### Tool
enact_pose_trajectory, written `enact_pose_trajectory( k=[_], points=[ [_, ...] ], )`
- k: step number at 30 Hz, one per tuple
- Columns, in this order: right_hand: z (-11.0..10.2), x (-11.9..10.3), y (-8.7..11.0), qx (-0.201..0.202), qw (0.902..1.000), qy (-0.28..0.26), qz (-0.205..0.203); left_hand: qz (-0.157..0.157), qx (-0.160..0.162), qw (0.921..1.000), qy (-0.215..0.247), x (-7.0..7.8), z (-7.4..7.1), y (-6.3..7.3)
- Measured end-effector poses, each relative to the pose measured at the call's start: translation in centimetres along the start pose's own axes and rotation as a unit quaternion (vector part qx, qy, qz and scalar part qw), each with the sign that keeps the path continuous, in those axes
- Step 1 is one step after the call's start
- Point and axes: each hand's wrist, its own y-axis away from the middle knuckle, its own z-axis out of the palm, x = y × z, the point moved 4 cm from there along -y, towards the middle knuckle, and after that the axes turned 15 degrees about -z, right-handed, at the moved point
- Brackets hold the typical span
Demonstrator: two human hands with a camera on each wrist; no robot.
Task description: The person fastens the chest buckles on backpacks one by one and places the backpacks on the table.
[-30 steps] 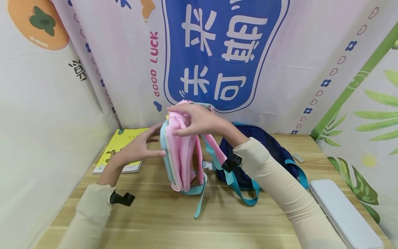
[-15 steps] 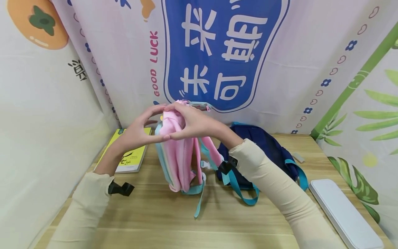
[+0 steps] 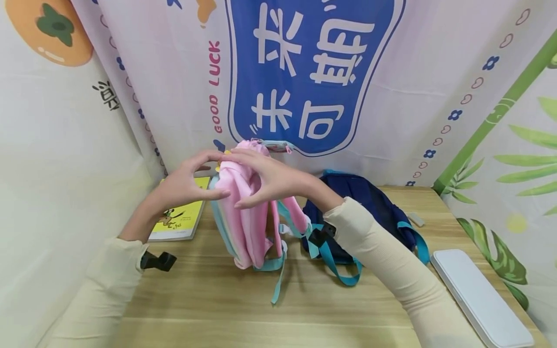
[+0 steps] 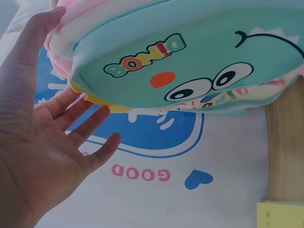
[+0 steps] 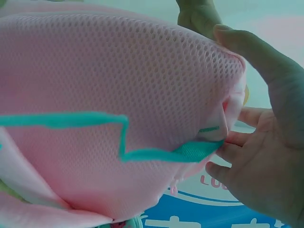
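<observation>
Pink mesh (image 5: 109, 71), apparently padded, backs the rounded backpack (image 3: 250, 217).

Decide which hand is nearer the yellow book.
Left. The left hand partly overlaps the yellow book in the head view; the right hand is farther right, touching the pink backpack.

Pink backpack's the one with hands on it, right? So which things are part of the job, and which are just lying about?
Part of the job:
- pink backpack
- left hand and right hand, touching its top

Seemingly just lying about:
- navy bag
- yellow book
- white case
</observation>
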Motion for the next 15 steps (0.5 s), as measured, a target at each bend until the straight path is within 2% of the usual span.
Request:
enact_pose_trajectory(
  k=[6, 12, 15],
  points=[
    [0.3, 0.1, 1.4, -0.02, 0.9993, 0.024, 0.02, -0.01, 0.001, 0.9999, -0.01, -0.4, -0.8, 0.4],
    [0.6, 1.0, 3.1, -0.032, 0.9986, 0.024, 0.035, -0.036, -0.001, 0.9993, -0.012, -1.1, -1.8, 1.2],
    [0.8, 1.5, 4.2, -0.037, 0.998, 0.027, 0.044, -0.037, -0.004, 0.9992, -0.013, -1.5, -2.2, 1.5]
  ],
)
